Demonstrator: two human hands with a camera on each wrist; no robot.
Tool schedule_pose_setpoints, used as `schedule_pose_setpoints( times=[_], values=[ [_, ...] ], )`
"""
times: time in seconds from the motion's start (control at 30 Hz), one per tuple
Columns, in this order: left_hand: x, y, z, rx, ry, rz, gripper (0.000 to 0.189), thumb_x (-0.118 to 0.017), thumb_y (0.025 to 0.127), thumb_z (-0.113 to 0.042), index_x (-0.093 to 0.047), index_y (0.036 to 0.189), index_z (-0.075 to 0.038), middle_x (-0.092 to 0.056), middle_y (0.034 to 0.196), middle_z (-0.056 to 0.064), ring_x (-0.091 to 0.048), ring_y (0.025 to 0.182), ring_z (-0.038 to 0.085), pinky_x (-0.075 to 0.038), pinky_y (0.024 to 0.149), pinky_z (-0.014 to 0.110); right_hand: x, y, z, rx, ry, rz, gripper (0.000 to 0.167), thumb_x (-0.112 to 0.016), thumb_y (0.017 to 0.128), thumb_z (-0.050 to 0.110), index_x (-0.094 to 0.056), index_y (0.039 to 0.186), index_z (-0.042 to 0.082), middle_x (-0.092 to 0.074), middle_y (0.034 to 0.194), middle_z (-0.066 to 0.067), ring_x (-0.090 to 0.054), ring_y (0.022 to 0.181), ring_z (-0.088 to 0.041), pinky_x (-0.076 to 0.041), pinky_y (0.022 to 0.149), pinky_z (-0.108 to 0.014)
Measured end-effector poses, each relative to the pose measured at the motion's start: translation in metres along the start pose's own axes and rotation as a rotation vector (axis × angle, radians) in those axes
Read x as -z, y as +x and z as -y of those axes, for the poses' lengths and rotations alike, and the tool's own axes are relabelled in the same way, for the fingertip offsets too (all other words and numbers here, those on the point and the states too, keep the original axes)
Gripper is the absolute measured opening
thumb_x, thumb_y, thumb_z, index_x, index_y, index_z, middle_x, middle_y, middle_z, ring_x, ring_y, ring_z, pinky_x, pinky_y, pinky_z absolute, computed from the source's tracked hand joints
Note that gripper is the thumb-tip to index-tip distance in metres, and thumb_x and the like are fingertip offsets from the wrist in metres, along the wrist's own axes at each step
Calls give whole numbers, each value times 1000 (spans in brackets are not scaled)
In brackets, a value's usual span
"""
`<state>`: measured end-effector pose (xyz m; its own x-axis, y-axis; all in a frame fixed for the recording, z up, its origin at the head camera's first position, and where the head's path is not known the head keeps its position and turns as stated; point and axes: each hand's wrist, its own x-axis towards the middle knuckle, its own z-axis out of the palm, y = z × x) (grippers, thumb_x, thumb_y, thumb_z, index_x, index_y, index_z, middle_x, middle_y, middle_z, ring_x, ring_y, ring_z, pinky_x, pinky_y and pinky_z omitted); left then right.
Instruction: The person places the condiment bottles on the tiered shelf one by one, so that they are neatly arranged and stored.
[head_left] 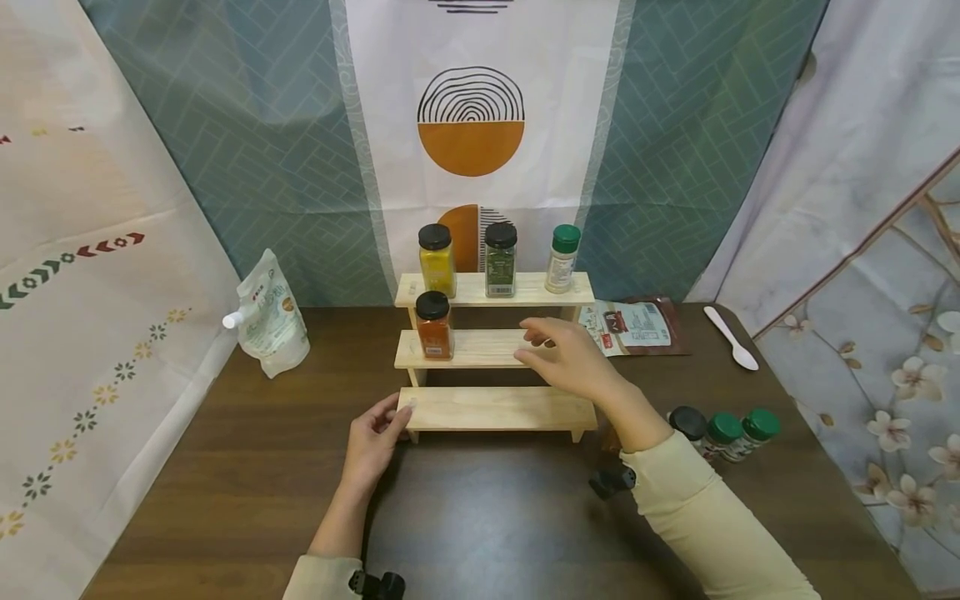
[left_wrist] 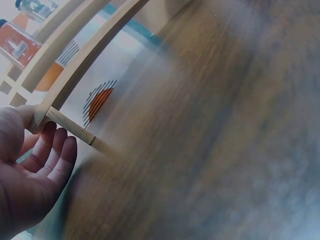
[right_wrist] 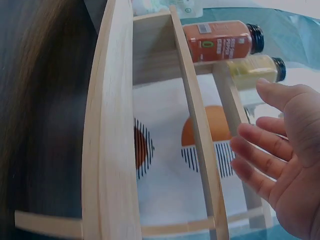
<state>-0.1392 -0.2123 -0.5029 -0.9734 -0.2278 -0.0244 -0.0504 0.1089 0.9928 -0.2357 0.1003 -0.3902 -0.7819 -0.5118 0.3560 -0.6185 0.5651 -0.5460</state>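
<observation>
A three-tier wooden spice rack stands mid-table. My left hand holds the left end of its lowest tier, thumb on top and fingers beneath, as the left wrist view confirms. Over the right part of the middle tier is my right hand, its fingers parted and nothing in them. An orange-red spice jar with a black lid sits at that tier's left end. On the top tier stand a yellow spice jar, a green herb jar and a green-capped shaker.
Right of the rack lie a brown-and-white packet and a white spoon. Beside my right forearm are a black-lidded jar and two green-lidded jars, partly hidden. A white spouted pouch stands at the left.
</observation>
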Motion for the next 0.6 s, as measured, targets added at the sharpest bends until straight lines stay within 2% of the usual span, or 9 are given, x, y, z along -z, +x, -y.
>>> schedule_pose_setpoints(
  times=[0.2,0.27,0.4,0.6],
  values=[
    [0,-6,-16,8,-7,13,44,-67,99,-9,-56,138,9,-68,89,14,-67,77,17,-61,73,31,12,-15,-6,-21,12,11,46,-73,96,26,-62,133,1,-69,117,-13,-66,104,-29,-57,90,-49],
    [0,-5,-13,6,-6,14,45,-67,99,-11,-55,139,8,-68,90,12,-67,77,15,-60,73,30,16,-19,-8,-25,11,17,46,-73,96,27,-62,133,1,-70,115,-13,-66,104,-29,-56,90,-51],
    [0,1,3,3,-9,3,48,-69,99,-16,-56,140,4,-69,92,11,-66,77,12,-59,72,27,23,-27,-13,-17,4,22,45,-74,95,25,-63,131,0,-71,114,-12,-67,103,-29,-57,88,-51],
    [-2,0,2,-11,-6,-9,46,-69,99,-17,-58,139,4,-69,92,12,-66,77,11,-59,72,25,30,-41,-23,-27,11,22,46,-75,94,23,-63,132,-1,-69,117,-14,-66,104,-29,-57,89,-52]
  ],
)
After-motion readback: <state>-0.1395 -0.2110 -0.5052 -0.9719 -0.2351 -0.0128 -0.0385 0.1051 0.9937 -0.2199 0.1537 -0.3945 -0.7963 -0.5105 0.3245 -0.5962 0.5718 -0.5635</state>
